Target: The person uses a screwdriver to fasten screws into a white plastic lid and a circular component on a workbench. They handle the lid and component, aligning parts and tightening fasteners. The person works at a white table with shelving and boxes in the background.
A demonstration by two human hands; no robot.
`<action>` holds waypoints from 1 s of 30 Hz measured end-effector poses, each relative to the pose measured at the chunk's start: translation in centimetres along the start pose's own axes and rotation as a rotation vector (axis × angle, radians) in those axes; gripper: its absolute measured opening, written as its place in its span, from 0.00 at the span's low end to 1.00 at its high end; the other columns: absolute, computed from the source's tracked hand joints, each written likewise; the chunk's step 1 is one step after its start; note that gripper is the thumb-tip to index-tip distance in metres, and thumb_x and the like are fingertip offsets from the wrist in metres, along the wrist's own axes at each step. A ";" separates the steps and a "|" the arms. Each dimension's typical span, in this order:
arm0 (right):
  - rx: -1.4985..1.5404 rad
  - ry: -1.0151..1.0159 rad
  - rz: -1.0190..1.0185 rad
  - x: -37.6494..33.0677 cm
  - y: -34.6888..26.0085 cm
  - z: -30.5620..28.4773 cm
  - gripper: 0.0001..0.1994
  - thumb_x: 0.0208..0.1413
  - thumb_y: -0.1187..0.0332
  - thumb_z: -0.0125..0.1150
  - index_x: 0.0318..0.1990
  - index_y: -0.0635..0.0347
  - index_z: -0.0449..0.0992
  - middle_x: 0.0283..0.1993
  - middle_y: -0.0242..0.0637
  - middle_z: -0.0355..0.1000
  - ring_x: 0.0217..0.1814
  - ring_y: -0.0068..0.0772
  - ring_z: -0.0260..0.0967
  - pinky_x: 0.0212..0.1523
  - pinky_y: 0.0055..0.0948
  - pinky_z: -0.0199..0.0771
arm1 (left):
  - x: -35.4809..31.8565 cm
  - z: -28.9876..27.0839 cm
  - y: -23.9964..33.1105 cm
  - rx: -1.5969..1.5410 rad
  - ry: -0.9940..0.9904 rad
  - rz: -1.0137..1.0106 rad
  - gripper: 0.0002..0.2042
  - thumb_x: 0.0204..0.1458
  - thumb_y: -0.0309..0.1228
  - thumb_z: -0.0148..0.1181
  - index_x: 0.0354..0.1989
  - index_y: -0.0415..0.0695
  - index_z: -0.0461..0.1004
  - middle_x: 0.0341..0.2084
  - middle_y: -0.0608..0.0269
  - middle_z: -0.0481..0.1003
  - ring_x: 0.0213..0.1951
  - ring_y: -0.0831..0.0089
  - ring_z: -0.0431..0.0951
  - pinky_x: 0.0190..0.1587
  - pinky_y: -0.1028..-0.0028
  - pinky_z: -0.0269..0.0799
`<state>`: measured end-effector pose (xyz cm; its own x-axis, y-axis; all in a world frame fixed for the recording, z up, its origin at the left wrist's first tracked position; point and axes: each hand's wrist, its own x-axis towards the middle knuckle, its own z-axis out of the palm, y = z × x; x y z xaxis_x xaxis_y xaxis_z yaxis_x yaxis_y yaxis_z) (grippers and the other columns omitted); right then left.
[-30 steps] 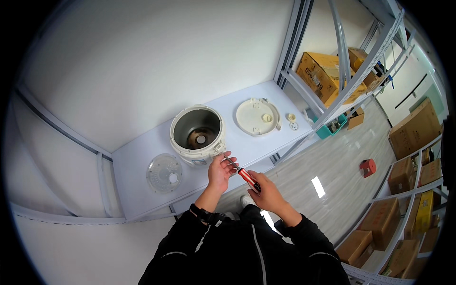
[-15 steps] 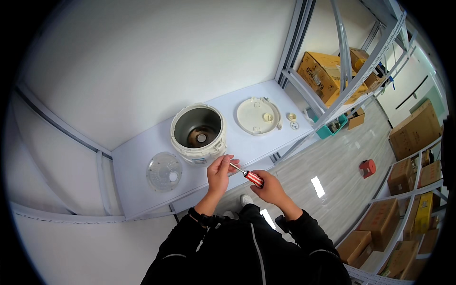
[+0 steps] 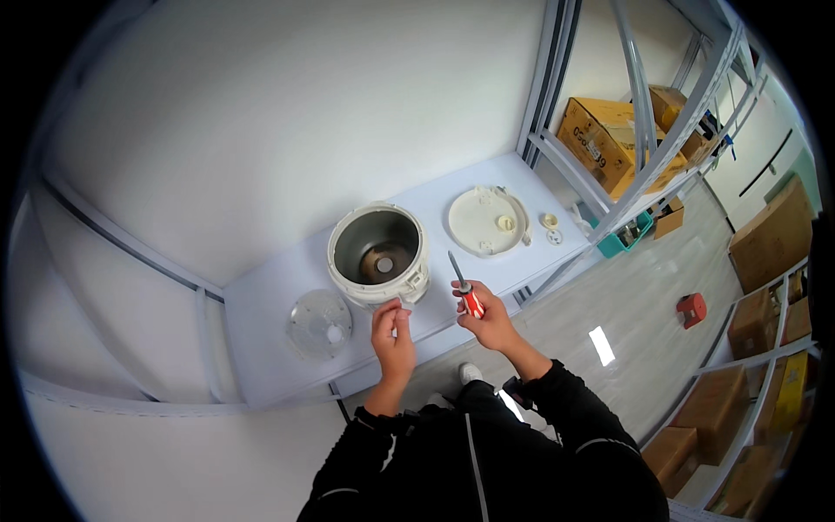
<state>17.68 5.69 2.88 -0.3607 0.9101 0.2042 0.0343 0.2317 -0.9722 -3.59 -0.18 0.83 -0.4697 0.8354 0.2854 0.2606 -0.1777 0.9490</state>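
Note:
My right hand (image 3: 492, 322) is wrapped round the red-and-white handle of a screwdriver (image 3: 461, 277), its metal shaft pointing up and away from me. To its left, my left hand (image 3: 394, 346) is raised at the near side of a rice cooker body (image 3: 393, 290), thumb and fingers pinched on something small and pale that I cannot make out. The cooker stands uncovered, showing a grey inner wall and a brown-stained bottom with a round centre piece. Left of it lies a round translucent disc (image 3: 311, 313); to the right, a round white lid (image 3: 474, 219) lies flat.
A small cream cap (image 3: 506, 224) sits on the lid, and two small round parts (image 3: 550, 222) lie beside it on the white table (image 3: 426, 196). Yellow carton (image 3: 600, 143) and metal frame (image 3: 631, 187) stand right. A red stool (image 3: 691, 311) and shelved boxes (image 3: 706, 404) are farther right.
My hands have moved apart. The screwdriver's shaft has left my left fingers and swung from pointing left to pointing upward. The view has shifted slightly.

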 end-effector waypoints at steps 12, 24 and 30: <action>0.205 -0.092 0.072 5.3 1.7 2.2 0.31 0.50 0.81 0.66 0.66 0.61 0.75 0.54 0.33 0.70 0.56 0.27 0.72 0.59 0.31 0.73 | 0.0 1.4 0.3 -0.080 0.045 0.013 0.08 0.68 0.26 0.60 0.43 0.35 0.82 0.52 0.57 0.76 0.49 0.69 0.79 0.50 0.72 0.76; 0.090 -0.159 -0.021 6.4 1.4 0.6 0.13 0.51 0.77 0.69 0.46 0.60 0.81 0.61 0.42 0.69 0.59 0.36 0.73 0.62 0.33 0.73 | 0.2 3.2 1.9 -0.014 0.056 0.015 0.06 0.64 0.26 0.65 0.39 0.35 0.82 0.42 0.59 0.78 0.40 0.71 0.81 0.40 0.73 0.77; 0.179 -0.174 0.084 6.2 3.9 -1.7 0.14 0.52 0.78 0.69 0.47 0.62 0.80 0.54 0.37 0.74 0.54 0.32 0.75 0.55 0.29 0.76 | 0.0 3.5 1.2 0.101 0.028 0.057 0.06 0.63 0.25 0.65 0.42 0.34 0.84 0.47 0.56 0.82 0.43 0.68 0.82 0.44 0.71 0.78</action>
<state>17.13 12.82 0.54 -0.5192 0.8470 0.1144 -0.0889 0.0796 -0.9929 -0.33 1.42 1.45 -0.4744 0.8107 0.3432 0.3703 -0.1700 0.9132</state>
